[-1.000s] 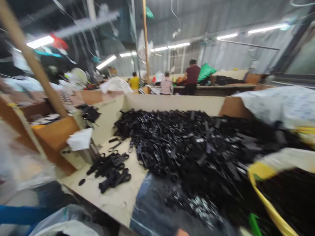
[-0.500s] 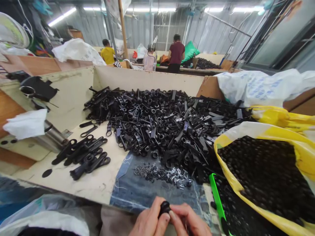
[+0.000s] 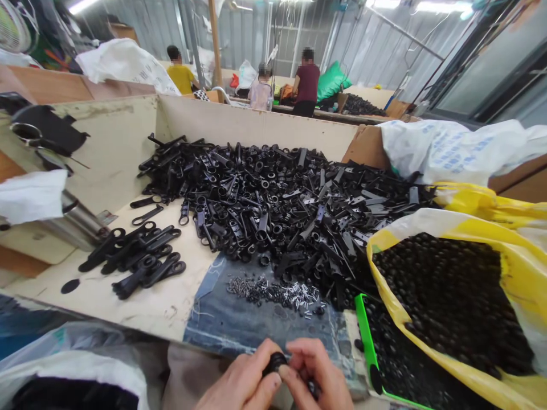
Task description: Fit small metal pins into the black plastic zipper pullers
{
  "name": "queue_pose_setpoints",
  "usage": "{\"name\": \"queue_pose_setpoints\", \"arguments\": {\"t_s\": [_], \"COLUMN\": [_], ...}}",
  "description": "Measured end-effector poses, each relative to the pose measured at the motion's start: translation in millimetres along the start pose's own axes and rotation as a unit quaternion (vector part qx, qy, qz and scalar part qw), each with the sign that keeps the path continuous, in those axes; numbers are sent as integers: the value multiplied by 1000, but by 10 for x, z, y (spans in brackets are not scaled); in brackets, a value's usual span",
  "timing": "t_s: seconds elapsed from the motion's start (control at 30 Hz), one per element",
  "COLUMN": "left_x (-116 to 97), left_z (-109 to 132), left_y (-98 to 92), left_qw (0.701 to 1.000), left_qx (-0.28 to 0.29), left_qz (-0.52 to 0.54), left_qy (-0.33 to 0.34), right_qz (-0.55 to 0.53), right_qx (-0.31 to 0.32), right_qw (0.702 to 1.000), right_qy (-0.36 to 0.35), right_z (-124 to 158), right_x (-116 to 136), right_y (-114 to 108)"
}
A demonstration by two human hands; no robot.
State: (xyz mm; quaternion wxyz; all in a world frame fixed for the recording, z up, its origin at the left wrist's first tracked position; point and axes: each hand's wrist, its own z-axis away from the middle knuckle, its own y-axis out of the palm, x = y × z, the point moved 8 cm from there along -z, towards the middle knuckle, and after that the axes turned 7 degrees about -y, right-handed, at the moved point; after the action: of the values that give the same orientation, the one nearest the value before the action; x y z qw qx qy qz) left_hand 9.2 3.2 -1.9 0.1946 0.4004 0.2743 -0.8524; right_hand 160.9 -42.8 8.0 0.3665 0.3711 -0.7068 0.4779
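Both hands (image 3: 239, 380) pinch a black part (image 3: 276, 362) near blue cloth (image 3: 256, 324) on a pale table (image 3: 147, 304), corrugated wall (image 3: 245, 37) beyond.

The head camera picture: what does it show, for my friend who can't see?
A person's left hand grips a black ridged part, the right hand touching it. Beyond, a blue cloth bears silver pins; behind it lies a heap of black parts, many ring-ended. An open yellow bag of small black pieces is at right.
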Motion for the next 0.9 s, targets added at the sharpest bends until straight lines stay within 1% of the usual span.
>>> {"name": "queue_pose_setpoints", "arguments": {"t_s": [0.07,0.1,0.13,0.2,0.27,0.33,0.37,0.4,0.43,0.5,0.53,0.6,0.73,0.9], "left_x": [-15,-56,-110,-227,-300,-276,-237,-196,-162,-144,-139,-106,-66,14], "left_z": [-37,-57,-75,-105,-122,-125,-123,-122,-120,-108,-101,-96,-90,-106], "left_y": [2,5,7,-1,-62,-175,-214,-224,-211,-170,-156,-154,-116,-70], "left_qw": [1000,998,996,990,989,996,998,996,988,969,963,960,950,941], "left_qx": [6,6,3,-10,-36,-63,-59,-37,-1,72,98,112,125,118], "left_qz": [-28,-55,-86,-138,-135,-54,10,84,154,234,250,254,278,301], "left_qy": [-1,7,18,40,45,18,1,-13,-23,-21,-19,-32,-66,-97], "right_qz": [-44,-60,-76,-103,-116,-120,-123,-126,-130,-134,-136,-136,-140,-99], "right_qx": [94,122,135,127,103,80,74,73,78,91,96,95,95,95], "right_qw": [993,989,985,982,982,983,983,982,982,980,979,979,978,985], "right_qy": [49,65,75,94,110,116,117,116,116,119,119,120,120,107], "right_z": [-52,-84,-122,-202,-268,-316,-335,-351,-363,-385,-397,-422,-460,-510], "right_x": [-74,-91,-102,-130,-171,-209,-221,-230,-236,-238,-232,-216,-177,-107], "right_y": [59,76,86,99,120,133,139,146,155,171,177,173,179,175]}}
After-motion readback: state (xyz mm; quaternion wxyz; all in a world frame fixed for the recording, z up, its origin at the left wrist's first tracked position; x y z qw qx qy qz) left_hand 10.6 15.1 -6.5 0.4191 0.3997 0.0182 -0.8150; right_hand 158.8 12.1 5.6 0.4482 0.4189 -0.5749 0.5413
